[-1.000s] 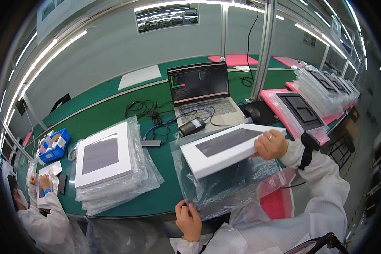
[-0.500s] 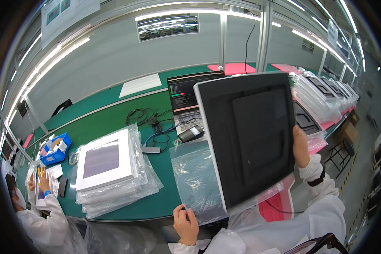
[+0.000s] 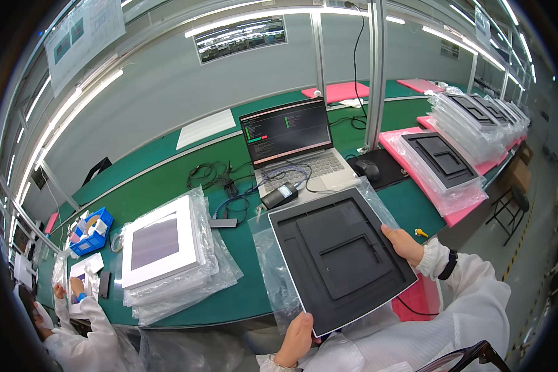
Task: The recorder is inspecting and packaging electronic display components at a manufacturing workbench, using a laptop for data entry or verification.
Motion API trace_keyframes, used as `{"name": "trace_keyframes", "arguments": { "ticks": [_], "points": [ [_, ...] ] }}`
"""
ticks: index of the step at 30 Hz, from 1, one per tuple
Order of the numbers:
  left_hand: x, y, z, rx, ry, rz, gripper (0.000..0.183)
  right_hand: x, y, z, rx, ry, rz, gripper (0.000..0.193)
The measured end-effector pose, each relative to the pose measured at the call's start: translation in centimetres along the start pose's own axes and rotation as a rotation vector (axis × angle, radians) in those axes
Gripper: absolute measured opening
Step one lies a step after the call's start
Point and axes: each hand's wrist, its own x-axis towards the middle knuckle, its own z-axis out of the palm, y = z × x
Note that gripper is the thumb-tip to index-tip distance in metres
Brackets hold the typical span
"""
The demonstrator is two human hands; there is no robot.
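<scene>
A flat display panel [image 3: 310,266] with a black recessed back and a thin white edge lies tilted in front of me, back side up. My left hand [image 3: 296,338] grips its near left corner, thumb on the black face. At the right edge my right hand [image 3: 405,246] pinches the panel, fingers beneath it. Under the panel lies a clear plastic bag [image 3: 268,260] on the green bench. To the left stands a stack of bagged panels, the top one a white-framed display panel [image 3: 186,239] facing up.
Beyond the panel are an open laptop [image 3: 291,133], a mouse [image 3: 367,168], a black adapter [image 3: 280,195] and tangled cables [image 3: 212,175]. Pink foam [image 3: 423,186] carries more bagged panels at right. At far left a co-worker [image 3: 87,335] works near a blue bin [image 3: 92,232].
The panel has tipped from nearly upright to a flatter pose, revealing the laptop and mouse. My left hand, apart from it earlier, now grips its near corner; the right has moved down and left.
</scene>
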Motion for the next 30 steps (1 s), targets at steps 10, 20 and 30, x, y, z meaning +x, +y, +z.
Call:
{"name": "trace_keyframes", "arguments": {
  "ticks": [10,20,30],
  "points": [
    [2.7,-0.9,-1.2,0.109,0.131,-0.173,0.052,2.7,0.9,0.6,-0.124,0.138,-0.009,0.061],
    [2.5,-1.8,-1.3,-0.057,0.120,-0.233,0.030,4.3,0.3,-1.2,-0.936,0.300,-0.244,0.054],
    [0.9,-3.1,-0.1,-0.064,0.164,-0.038,0.045,-4.2,0.5,5.1,-1.342,-0.325,-1.338,0.036]
  ]
}}
